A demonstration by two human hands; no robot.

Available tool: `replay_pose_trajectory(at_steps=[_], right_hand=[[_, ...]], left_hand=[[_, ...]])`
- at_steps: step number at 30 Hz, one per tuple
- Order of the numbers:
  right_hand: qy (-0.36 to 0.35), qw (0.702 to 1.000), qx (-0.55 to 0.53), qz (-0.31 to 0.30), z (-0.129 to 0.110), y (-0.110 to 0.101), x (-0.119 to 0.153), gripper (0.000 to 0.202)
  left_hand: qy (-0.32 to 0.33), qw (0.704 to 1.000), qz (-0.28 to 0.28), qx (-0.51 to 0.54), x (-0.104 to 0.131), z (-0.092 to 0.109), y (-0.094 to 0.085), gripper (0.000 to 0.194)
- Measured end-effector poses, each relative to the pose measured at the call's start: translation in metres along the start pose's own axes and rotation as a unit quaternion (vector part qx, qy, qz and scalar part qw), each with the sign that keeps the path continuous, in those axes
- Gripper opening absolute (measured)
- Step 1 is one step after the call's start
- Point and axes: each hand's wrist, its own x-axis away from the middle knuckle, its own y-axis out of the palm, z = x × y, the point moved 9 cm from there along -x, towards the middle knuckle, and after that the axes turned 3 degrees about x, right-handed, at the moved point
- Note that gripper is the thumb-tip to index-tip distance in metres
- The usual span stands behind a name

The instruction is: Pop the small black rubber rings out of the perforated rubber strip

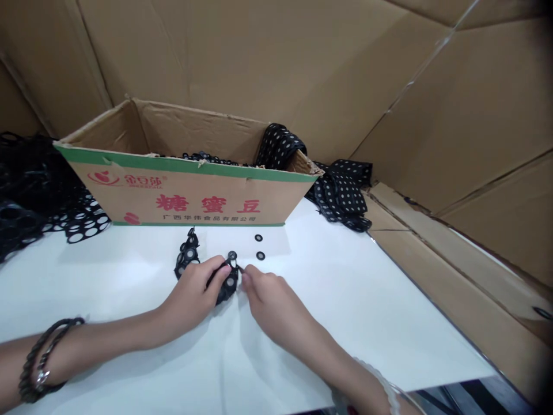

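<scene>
Perforated black sheet (190,259), punched through with ring-shaped holes, lies crumpled on the white table (345,300), just in front of the cardboard box (194,196). Left hand (196,285) rests on the sheet with its fingers curled over the near end, clamped on the material. Right hand (268,300) meets it from the other side, thumb and forefinger pinched together at the sheet's edge, where a small black ring (232,255) stands up between the two hands; whether the fingertips grip the ring itself cannot be told.

Two loose black rings lie on the table just beyond the hands: one (260,255) near the right fingertips, another (258,237) closer to the box. Dark bracelets (41,369) circle the left wrist.

Box carries a green band and red characters, and holds more black punched material. Polka-dot black fabric (341,190) hangs over its right corner and lies beside it. Further heap of perforated black sheets (38,196) lies at far left. Cardboard panels (302,69) wall in the table behind and to the right.
</scene>
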Motion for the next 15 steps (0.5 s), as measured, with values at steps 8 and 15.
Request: replay_pose_trajectory(at_steps=[8, 15], right_hand=[[-0.012, 0.998, -0.042, -0.039, -0.005, -0.001, 0.01, 0.035], [-0.001, 0.999, -0.02, -0.049, -0.002, 0.005, 0.009, 0.033]], left_hand=[[-0.024, 1.0, 0.018, 0.007, -0.003, -0.006, -0.004, 0.031], [-0.024, 1.0, 0.019, 0.003, -0.003, -0.006, -0.004, 0.032]])
